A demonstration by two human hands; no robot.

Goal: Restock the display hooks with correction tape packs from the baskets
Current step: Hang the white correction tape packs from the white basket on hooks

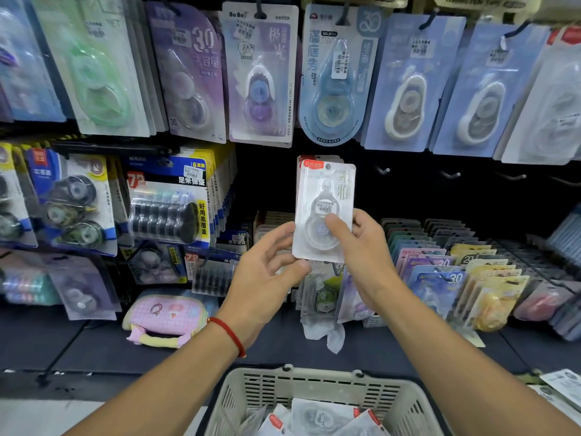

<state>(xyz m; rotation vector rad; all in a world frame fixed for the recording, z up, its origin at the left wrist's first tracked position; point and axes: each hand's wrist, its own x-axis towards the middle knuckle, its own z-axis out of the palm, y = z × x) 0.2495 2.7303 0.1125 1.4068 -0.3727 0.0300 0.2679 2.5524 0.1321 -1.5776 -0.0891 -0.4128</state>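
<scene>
Below my forearms sits the beige basket [317, 391], white correction tape packs [320, 416] lying inside. My left hand [267, 275] pinches the lower left corner of a small stack of white packs [323, 209]; my right hand [361, 250] grips it, thumb across the front. Behind them, bare hooks [449, 175] jut out, perhaps four.

A basket [314, 388] sits nearest the viewer, low and centred, with packs [320, 418] lying in it. Beyond it, both hands hold one pack [323, 209] upright before bare hooks [449, 175]. Above hangs a row of packs [261, 77]; to the right, filed packs [440, 272] stand on the shelf [94, 344].
</scene>
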